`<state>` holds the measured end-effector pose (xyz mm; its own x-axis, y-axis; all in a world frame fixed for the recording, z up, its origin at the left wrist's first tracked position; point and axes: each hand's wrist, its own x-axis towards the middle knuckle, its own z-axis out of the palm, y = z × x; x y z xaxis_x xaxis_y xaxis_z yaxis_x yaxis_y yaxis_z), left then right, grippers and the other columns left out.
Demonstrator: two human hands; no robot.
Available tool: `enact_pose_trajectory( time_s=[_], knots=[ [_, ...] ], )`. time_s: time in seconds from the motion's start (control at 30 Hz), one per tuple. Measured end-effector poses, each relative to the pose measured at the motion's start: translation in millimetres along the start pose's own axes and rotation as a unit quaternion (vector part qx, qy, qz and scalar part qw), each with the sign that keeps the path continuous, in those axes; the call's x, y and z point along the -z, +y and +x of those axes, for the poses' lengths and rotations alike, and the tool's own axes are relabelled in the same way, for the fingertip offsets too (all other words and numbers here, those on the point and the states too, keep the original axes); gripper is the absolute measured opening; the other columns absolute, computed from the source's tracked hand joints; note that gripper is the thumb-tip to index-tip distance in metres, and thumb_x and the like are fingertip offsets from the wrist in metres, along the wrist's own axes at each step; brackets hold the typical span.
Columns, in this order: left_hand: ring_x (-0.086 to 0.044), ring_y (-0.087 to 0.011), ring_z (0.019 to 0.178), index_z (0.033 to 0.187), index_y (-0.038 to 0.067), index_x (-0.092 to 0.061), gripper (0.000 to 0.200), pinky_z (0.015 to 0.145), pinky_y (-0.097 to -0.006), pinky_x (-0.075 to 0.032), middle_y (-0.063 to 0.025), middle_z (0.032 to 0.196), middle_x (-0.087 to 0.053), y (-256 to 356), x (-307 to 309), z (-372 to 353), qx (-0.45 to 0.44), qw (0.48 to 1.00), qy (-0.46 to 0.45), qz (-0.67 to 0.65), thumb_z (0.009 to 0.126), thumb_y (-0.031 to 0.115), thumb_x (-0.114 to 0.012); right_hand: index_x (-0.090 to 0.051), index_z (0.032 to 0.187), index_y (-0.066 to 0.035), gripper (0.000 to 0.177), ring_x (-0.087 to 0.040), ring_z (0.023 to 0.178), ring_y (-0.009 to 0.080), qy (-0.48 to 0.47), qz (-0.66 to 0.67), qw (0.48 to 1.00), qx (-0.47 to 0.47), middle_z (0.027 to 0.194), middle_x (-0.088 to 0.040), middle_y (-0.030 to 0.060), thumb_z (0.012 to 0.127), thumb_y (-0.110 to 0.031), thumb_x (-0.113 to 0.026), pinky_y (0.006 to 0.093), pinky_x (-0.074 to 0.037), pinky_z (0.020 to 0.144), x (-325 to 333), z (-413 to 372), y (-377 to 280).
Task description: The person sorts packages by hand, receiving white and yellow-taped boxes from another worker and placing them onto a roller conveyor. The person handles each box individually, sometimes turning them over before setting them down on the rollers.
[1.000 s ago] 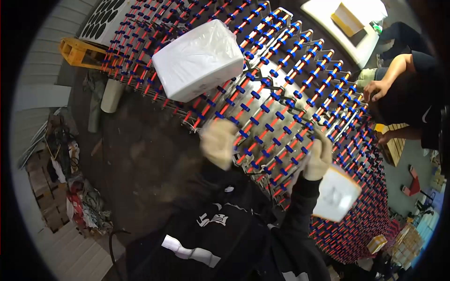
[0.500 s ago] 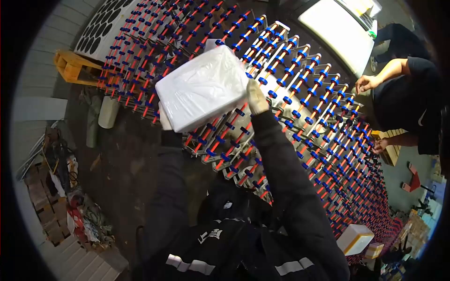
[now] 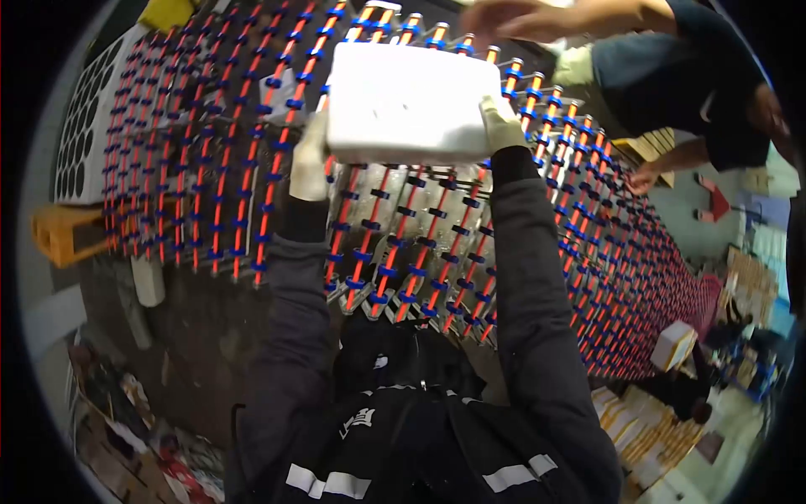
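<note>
A white box is held out in front of me above the conveyor, glaring bright under the light. In the earlier view it shows a thin plastic wrap. My left hand, in a pale glove, presses on the box's left end. At the right end, my right hand, also gloved, grips the box with a thumb on its near face. The fingers on the far sides are hidden behind the box. Beneath it runs a skate-wheel roller conveyor with blue wheels on red-orange rods.
Across the conveyor stands a person in dark clothes, one hand reaching near the box and another hand by the rollers. A white panel with black holes and a yellow wooden stand are left. Another white box sits down the line.
The box has swung level and farther out over the conveyor, its wide face now turned otherwise. My view has turned. The other person's upper hand has come closer to the box.
</note>
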<state>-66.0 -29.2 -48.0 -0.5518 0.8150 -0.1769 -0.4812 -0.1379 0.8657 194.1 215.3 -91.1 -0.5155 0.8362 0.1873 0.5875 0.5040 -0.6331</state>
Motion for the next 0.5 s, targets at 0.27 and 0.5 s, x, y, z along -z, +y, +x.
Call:
enact_pose_trajectory(
  time_s=[0.27, 0.5],
  knots=[
    [-0.052, -0.0204, 0.129, 0.150, 0.002, -0.043, 0.068, 0.110, -0.0333, -0.042, -0.0120, 0.140, -0.057, -102.5, -0.6, 3.1, -0.066, 0.985, 0.044, 0.154, 0.089, 0.001, -0.071, -0.049, 0.146, 0.002, 0.046, -0.061, 0.126, 0.0213, 0.085, 0.368, 0.911, -0.167, 0.138, -0.061, 0.0143, 0.109, -0.024, -0.053, 0.0355, -0.047, 0.108, -1.1, -61.1, 38.0],
    [-0.060, -0.0214, 0.122, 0.135, -0.007, -0.059, 0.041, 0.108, -0.0325, -0.044, -0.0143, 0.132, -0.065, -141.8, -8.6, -48.1, 0.064, 0.978, 0.060, 0.188, 0.099, 0.011, -0.061, -0.053, 0.140, 0.005, 0.048, -0.059, 0.126, 0.0235, 0.257, 0.417, 0.850, -0.193, 0.137, -0.062, 0.0168, 0.109, -0.031, -0.047, 0.0378, -0.045, 0.109, 64.5, -145.8, 124.2]
  ],
)
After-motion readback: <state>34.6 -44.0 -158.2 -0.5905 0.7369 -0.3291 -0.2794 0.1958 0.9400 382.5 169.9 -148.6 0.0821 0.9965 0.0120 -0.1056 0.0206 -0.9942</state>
